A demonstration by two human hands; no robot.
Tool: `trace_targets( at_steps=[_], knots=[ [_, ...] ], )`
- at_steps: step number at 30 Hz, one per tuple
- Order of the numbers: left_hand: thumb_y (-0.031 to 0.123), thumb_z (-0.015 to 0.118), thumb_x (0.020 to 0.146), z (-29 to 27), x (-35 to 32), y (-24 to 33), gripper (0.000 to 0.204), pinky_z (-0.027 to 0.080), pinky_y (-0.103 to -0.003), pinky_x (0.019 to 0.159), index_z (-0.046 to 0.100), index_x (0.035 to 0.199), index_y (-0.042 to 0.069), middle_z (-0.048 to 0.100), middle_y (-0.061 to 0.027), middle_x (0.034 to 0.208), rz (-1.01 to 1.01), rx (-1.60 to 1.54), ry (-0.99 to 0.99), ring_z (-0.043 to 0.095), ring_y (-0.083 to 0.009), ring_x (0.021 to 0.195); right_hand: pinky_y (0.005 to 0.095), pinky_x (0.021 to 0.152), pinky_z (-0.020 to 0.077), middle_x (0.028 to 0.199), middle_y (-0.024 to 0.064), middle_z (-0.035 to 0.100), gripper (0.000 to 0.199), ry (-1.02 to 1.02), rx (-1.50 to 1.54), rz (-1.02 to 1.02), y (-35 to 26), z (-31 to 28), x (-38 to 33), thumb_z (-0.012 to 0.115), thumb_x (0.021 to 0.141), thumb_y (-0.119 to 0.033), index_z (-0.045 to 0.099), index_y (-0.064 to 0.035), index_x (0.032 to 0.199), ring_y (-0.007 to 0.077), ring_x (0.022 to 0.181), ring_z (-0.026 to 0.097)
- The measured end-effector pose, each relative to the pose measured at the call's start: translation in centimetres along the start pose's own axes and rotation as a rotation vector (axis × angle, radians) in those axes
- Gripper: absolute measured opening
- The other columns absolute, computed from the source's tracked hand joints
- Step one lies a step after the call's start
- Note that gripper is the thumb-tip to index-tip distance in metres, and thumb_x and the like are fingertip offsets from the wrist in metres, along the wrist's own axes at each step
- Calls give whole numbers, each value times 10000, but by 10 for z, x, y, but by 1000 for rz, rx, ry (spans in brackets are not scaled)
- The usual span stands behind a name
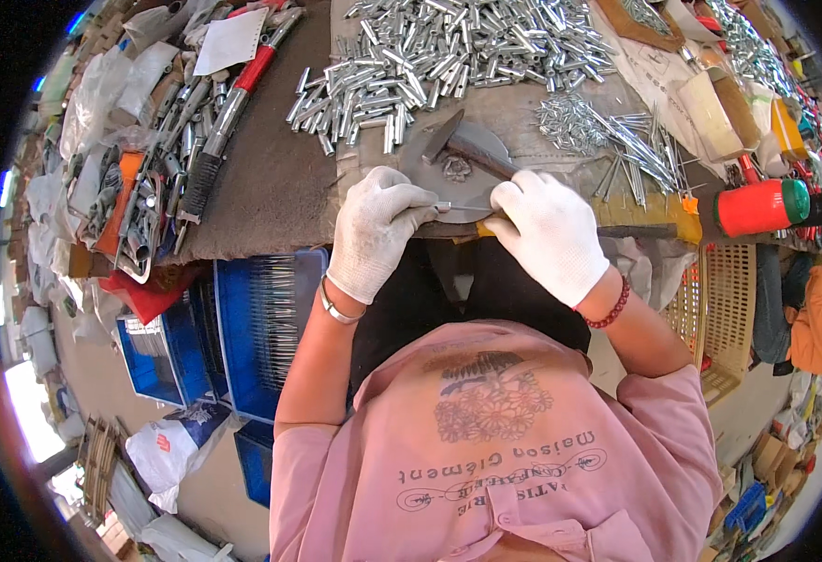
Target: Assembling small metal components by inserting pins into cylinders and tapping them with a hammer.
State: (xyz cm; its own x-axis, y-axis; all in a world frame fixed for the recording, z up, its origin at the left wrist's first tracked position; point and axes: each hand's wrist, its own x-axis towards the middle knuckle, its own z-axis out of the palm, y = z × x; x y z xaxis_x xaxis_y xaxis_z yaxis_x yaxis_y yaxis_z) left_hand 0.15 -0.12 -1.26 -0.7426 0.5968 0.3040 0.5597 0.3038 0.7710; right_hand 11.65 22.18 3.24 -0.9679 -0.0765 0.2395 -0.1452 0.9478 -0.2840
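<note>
My left hand [380,225], in a white knit glove, pinches a short shiny metal sleeve [443,207] between thumb and fingers. Opposite it, my right hand [551,234], gloved too, is closed on a thin metal rod [473,208] that points at the sleeve; whether its tip is inside I cannot tell. Both hands are over the near edge of a round grey metal plate [495,140]. A hammer [482,157] lies across that plate, its handle end by my right fingers. Beside the hammer head is a small heap of metal bits [456,169].
Behind the plate spreads a big pile of metal sleeves [467,47]. Small pins [570,122] and long thin rods [640,159] lie right of it. Tools [214,140] crowd the left; a red-green cylinder [757,207] lies right. Blue crates [233,328] stand below; another person [821,323] is far right.
</note>
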Motion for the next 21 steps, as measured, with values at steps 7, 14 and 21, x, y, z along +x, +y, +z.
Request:
trace_targets(
  at_steps=[7,14,21],
  knots=[
    [14,829,822,10,-22,22,299,558,-392,803,793,1117,53,706,-136,951,-111,38,175,698,-319,903,373,708,562,864,119,741,179,-256,473,195,-12,14,-21,715,957,-153,698,-53,1105,254,759,729],
    [-9,645,1024,22,-37,52,516,490,-250,532,570,1532,39,725,-41,843,-663,-393,122,616,-69,610,318,703,534,800,85,664,206,-485,1156,651,-33,10,-22,666,973,-103,659,10,1145,151,714,656],
    [40,676,1012,2,-47,62,591,460,-223,515,493,1573,16,745,-50,915,-794,-620,174,603,-59,624,357,696,539,837,138,680,200,-356,979,467,-56,36,-29,707,956,-110,667,-28,1133,229,719,669]
  ],
)
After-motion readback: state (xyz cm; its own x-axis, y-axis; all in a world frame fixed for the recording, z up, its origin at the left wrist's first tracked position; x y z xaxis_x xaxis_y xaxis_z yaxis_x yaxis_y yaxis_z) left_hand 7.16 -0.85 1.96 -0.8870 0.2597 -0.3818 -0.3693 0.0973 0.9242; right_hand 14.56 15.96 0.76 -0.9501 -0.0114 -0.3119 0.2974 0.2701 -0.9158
